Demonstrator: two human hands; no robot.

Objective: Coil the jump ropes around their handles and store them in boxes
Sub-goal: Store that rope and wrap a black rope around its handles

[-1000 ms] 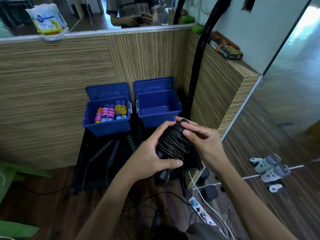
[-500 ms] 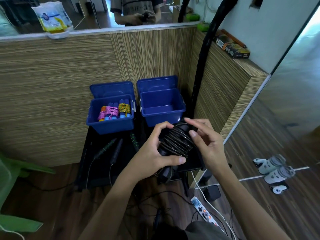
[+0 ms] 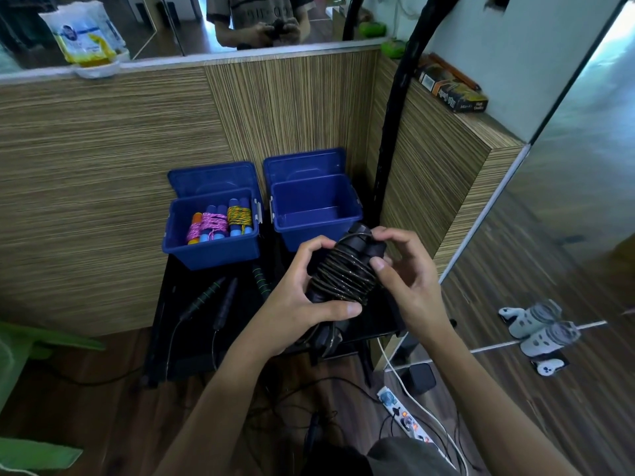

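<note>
Head view. Both hands raised over the near edge of a low black table (image 3: 192,341), working one bundle between them.

Left hand (image 3: 302,297): grip curled round the lower end of a black jump rope (image 3: 343,273), thumb laid across the bottom of the coil, fingers wrapped behind. Right hand (image 3: 405,286): grip narrow, thumb and fingertips pinching the upper right side of the same bundle near the handle tops. Rope wound in many turns round its paired black handles, faint gold flecks in the cord. Bundle tilted, top end leaning toward the right blue box (image 3: 316,214), held just in front of it, not inside.

Right blue box open, lid stood up behind, nothing seen in it. Left blue box (image 3: 213,249) beside it, also open, holding coiled ropes: a pink one (image 3: 209,223) and a yellow-green one (image 3: 239,215), on blue handles.

On the table left of the hands: loose dark handles with green bands (image 3: 206,293), cords trailing off the edge.

Writing: dark carton (image 3: 453,92) on the wooden ledge upper right carries print, too blurred to read. White and yellow packet (image 3: 82,32) on the ledge upper left, label unreadable. Power strip (image 3: 405,420) on the floor.
</note>
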